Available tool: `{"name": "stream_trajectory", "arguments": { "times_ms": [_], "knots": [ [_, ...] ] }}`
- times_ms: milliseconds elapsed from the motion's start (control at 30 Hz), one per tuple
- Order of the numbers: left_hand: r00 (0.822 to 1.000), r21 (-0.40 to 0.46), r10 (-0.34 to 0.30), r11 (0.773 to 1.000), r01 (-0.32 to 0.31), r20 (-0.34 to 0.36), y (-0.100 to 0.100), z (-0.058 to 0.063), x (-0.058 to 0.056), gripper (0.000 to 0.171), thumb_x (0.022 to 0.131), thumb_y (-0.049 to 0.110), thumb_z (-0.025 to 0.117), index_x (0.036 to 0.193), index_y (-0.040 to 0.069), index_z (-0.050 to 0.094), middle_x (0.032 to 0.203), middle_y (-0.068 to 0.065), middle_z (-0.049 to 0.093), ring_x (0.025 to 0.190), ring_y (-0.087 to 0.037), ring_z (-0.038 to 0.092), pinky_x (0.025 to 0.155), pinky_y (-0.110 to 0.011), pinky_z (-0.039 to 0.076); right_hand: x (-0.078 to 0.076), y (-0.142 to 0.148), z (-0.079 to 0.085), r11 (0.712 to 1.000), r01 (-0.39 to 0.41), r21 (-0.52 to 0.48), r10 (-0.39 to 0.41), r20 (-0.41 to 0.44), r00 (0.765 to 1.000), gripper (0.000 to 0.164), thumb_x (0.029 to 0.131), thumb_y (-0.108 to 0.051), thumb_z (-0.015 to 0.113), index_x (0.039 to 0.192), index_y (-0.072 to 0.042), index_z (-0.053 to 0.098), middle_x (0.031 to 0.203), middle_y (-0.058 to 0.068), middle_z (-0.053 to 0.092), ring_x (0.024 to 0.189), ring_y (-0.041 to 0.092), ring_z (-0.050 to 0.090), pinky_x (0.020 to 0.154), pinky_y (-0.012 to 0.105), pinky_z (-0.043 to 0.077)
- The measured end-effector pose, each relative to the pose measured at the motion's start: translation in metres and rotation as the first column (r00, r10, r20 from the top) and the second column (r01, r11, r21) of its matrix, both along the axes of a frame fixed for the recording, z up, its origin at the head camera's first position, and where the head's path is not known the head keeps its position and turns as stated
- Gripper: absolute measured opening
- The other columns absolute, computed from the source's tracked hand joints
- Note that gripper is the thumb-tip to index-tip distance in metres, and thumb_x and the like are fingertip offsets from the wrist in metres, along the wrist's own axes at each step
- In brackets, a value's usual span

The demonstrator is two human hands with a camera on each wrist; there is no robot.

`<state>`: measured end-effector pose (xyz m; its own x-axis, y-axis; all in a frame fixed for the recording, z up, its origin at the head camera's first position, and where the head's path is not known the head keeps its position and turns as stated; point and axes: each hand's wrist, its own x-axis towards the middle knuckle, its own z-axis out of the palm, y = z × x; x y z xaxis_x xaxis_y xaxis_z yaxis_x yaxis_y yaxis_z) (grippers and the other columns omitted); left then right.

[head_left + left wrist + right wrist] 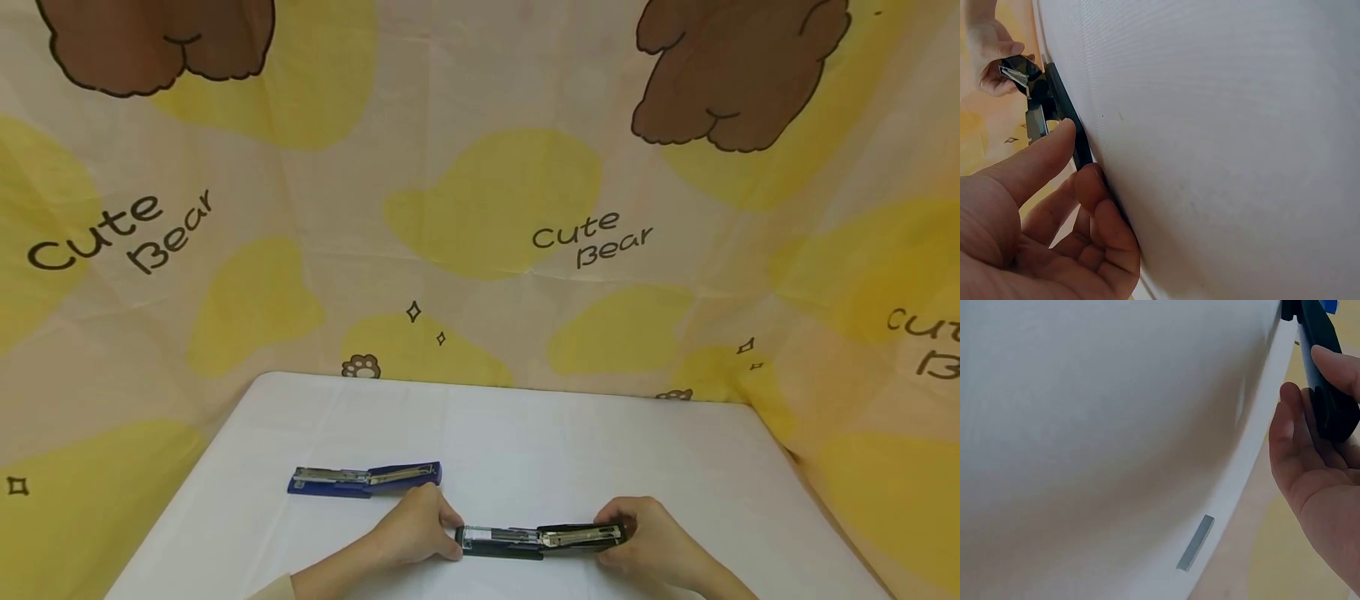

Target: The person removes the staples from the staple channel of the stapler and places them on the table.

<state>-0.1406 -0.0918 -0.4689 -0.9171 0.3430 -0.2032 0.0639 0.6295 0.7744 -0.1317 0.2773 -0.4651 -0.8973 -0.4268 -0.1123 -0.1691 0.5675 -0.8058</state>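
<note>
A black stapler (502, 542), unfolded flat with its metal insides facing up, lies near the front of the white table. My left hand (416, 529) pinches its left end between thumb and fingers; the left wrist view shows the thumb on top of the dark base (1069, 112). At the other end, my right hand (656, 537) grips the stapler's top half (1329, 381), which tilts up slightly from the hinge. A blue stapler (365, 477), also folded open, lies behind my left hand, apart from it.
The white table (585, 450) has rounded far corners and meets a printed cloth curtain (480, 208) behind and at both sides. In the right wrist view, a small grey strip (1195, 544), like a row of staples, lies near the table edge.
</note>
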Motion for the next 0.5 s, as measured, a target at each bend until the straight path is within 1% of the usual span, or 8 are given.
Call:
{"name": "stream_trajectory", "arguments": {
  "times_ms": [33,67,167,233,300,367,433,500],
  "knots": [
    [1.000,-0.004,-0.001,1.000,0.001,-0.004,0.000,0.000,0.000,0.030,0.064,0.000,0.094,0.091,0.003,0.081,0.093,-0.012,0.079,0.096,-0.030,0.059,0.095,-0.061,0.043,0.000,0.000,0.000,1.000,-0.006,0.006,0.006,-0.001,1.000,0.029,0.076,-0.004,0.090,0.099,-0.007,0.072,0.097,0.004,0.072,0.083,0.013,0.067,0.073,0.024,0.053],
    [1.000,-0.006,-0.002,1.000,0.002,-0.007,0.000,0.000,0.000,0.030,0.064,0.000,0.094,0.091,0.003,0.082,0.093,-0.012,0.079,0.097,-0.030,0.059,0.096,-0.061,0.042,0.000,0.001,0.001,1.000,-0.012,0.012,0.012,0.003,1.000,0.029,0.076,-0.005,0.090,0.099,-0.007,0.073,0.097,0.004,0.072,0.082,0.013,0.067,0.073,0.024,0.053],
    [1.000,-0.005,-0.006,1.000,0.006,-0.012,0.000,-0.001,-0.001,0.030,0.063,0.000,0.094,0.090,0.003,0.082,0.092,-0.011,0.079,0.092,-0.026,0.056,0.092,-0.056,0.043,-0.001,0.004,0.009,0.999,-0.040,0.005,0.040,0.010,0.999,0.034,0.078,-0.010,0.090,0.107,-0.006,0.073,0.105,0.007,0.073,0.086,0.015,0.068,0.075,0.026,0.054],
    [1.000,-0.007,-0.008,1.000,0.008,-0.012,0.000,-0.001,-0.001,0.029,0.064,0.000,0.094,0.090,0.003,0.082,0.092,-0.011,0.079,0.091,-0.024,0.055,0.090,-0.054,0.044,-0.002,0.008,0.017,0.997,-0.075,-0.020,0.074,-0.027,0.997,0.038,0.082,-0.015,0.089,0.115,-0.004,0.072,0.112,0.010,0.073,0.092,0.015,0.069,0.080,0.028,0.056],
    [1.000,-0.007,-0.007,1.000,0.007,-0.007,0.001,0.000,-0.001,0.029,0.063,-0.001,0.093,0.090,0.003,0.082,0.092,-0.011,0.079,0.091,-0.024,0.055,0.090,-0.053,0.044,-0.001,0.010,0.026,0.993,-0.109,-0.045,0.104,-0.099,0.990,0.039,0.088,-0.016,0.084,0.122,-0.003,0.070,0.119,0.012,0.072,0.100,0.016,0.069,0.085,0.030,0.056],
    [1.000,-0.011,-0.004,1.000,0.004,-0.002,0.001,0.001,-0.001,0.029,0.063,-0.001,0.093,0.090,0.003,0.082,0.093,-0.011,0.079,0.092,-0.025,0.056,0.092,-0.055,0.044,0.000,0.011,0.034,0.989,-0.138,-0.061,0.124,-0.200,0.972,0.035,0.093,-0.015,0.079,0.125,-0.004,0.068,0.121,0.010,0.072,0.108,0.015,0.068,0.089,0.031,0.056],
    [1.000,-0.015,-0.001,1.000,0.001,0.001,0.001,0.001,-0.001,0.029,0.063,-0.001,0.093,0.090,0.004,0.082,0.093,-0.011,0.079,0.095,-0.026,0.057,0.094,-0.058,0.043,0.002,0.009,0.041,0.986,-0.151,-0.075,0.125,-0.277,0.953,0.030,0.096,-0.011,0.074,0.126,-0.006,0.068,0.122,0.006,0.072,0.110,0.014,0.068,0.091,0.031,0.056],
    [1.000,-0.014,0.001,1.000,-0.001,0.002,0.001,0.002,-0.001,0.029,0.063,-0.001,0.093,0.089,0.004,0.082,0.094,-0.011,0.079,0.096,-0.027,0.057,0.094,-0.060,0.042,0.003,0.006,0.048,0.984,-0.152,-0.093,0.115,-0.322,0.940,0.028,0.098,-0.007,0.072,0.126,-0.007,0.068,0.121,0.002,0.073,0.109,0.011,0.068,0.090,0.030,0.056]
  ]
}}
